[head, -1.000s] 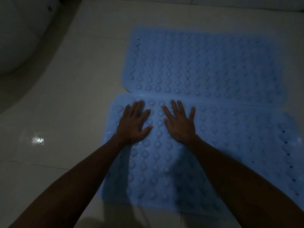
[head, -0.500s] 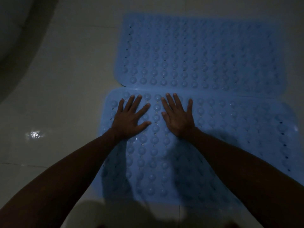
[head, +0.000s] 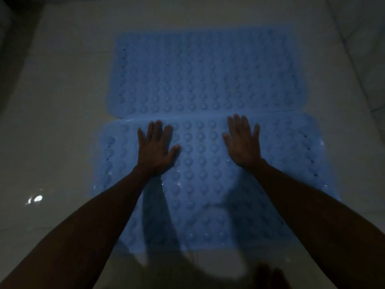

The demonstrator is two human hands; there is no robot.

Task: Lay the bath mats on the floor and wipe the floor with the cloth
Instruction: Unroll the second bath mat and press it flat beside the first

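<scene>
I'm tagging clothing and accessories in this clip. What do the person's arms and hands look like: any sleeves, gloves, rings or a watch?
Both forearms are bare as far as the frame shows, with no sleeve in view. The left hand and the right hand wear no gloves. No watch, bracelet or ring is visible, though the light is dim and the fingers are slightly blurred, so a thin ring could be missed.

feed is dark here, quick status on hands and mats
Left hand and right hand flat, pressing near mat. Far mat laid flat beyond. No cloth in view.
</scene>
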